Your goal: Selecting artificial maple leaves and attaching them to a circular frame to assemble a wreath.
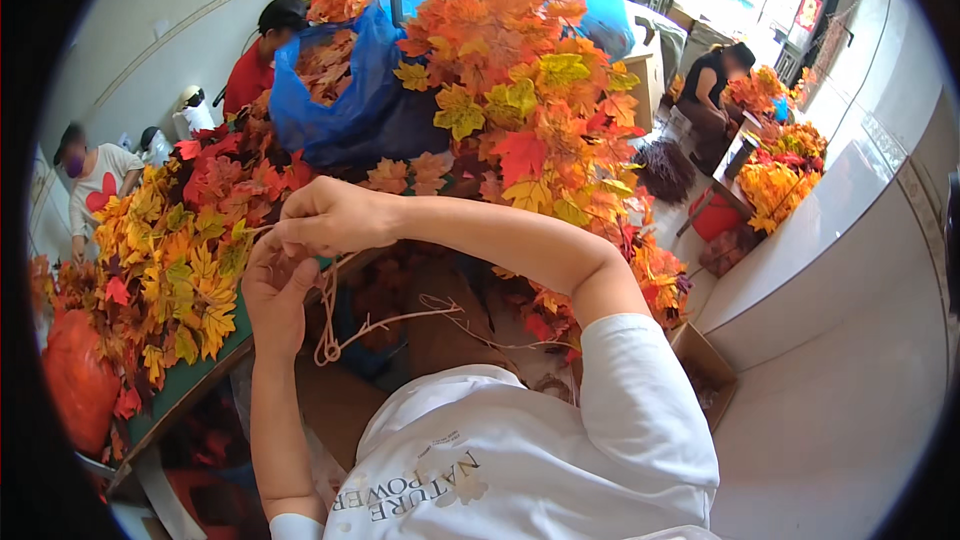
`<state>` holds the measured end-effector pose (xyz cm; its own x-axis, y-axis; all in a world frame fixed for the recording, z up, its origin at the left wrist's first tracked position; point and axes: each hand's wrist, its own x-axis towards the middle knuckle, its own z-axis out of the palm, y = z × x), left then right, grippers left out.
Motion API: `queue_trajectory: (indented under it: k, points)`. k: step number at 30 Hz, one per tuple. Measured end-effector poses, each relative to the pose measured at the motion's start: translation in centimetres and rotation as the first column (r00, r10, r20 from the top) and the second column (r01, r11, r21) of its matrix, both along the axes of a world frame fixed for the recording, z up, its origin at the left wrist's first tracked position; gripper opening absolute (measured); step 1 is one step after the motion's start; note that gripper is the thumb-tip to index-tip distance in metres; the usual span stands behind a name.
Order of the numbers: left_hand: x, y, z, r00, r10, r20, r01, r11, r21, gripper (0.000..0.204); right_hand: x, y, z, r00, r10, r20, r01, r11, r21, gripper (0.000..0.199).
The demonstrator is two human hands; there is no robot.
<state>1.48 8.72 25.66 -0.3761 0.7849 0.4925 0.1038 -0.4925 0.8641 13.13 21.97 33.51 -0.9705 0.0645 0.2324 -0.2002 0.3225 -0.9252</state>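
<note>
Both my hands meet at the near edge of the table, left of centre. Between the fingers of my right hand (pixel 335 215) and my left hand (pixel 275 295) is a thin beige artificial vine stem (pixel 390 321) with short side twigs. Below the hands it hangs in a loop, then trails right across my lap toward the orange leaves. My right hand lies above the left, its fingers bent in a pinch. My left fingers curl upward, thumb near the stem. Just beyond them are yellow and green artificial maple leaves (pixel 205 275); the exact grip point is partly hidden by the fingers.
Orange and yellow maple-leaf garlands (pixel 540 105) heap up ahead, beside a blue plastic bag (pixel 350 125). A red-orange bag (pixel 78 380) stands at the left. A cardboard box (pixel 700 365) is by my right side. Several people sit or stand around the room among more leaves.
</note>
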Motion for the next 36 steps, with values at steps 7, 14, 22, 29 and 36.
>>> queue_trajectory:
  k: [7,14,22,29,36]
  points:
    - [-4.0,-1.3,-2.1,0.974,-0.142,0.176,0.116,0.982,0.151,0.025,-1.8,0.2,-2.3,0.954,0.171,-0.246,-0.027,0.867,0.498,0.021]
    - [-0.4,-4.2,-1.2,0.971,-0.107,0.215,0.063,0.977,0.204,0.025,1.3,2.8,-1.0,0.96,-0.244,0.14,0.267,0.947,-0.179,0.025]
    - [-11.1,-23.9,-6.2,0.865,0.4,0.303,-0.337,0.91,-0.24,0.027,9.8,9.6,0.4,0.768,-0.627,-0.129,0.613,0.778,-0.136,0.021]
    - [-12.4,-32.3,-5.1,-0.008,0.533,-0.846,-0.843,0.452,0.292,0.013,9.8,8.2,0.3,0.892,-0.453,-0.014,0.451,0.884,0.126,0.022]
    - [-6.6,-27.4,-0.9,-0.732,0.245,-0.636,-0.189,0.824,0.534,0.007,7.8,1.5,-6.2,0.928,0.096,0.361,-0.323,0.691,0.647,0.011]
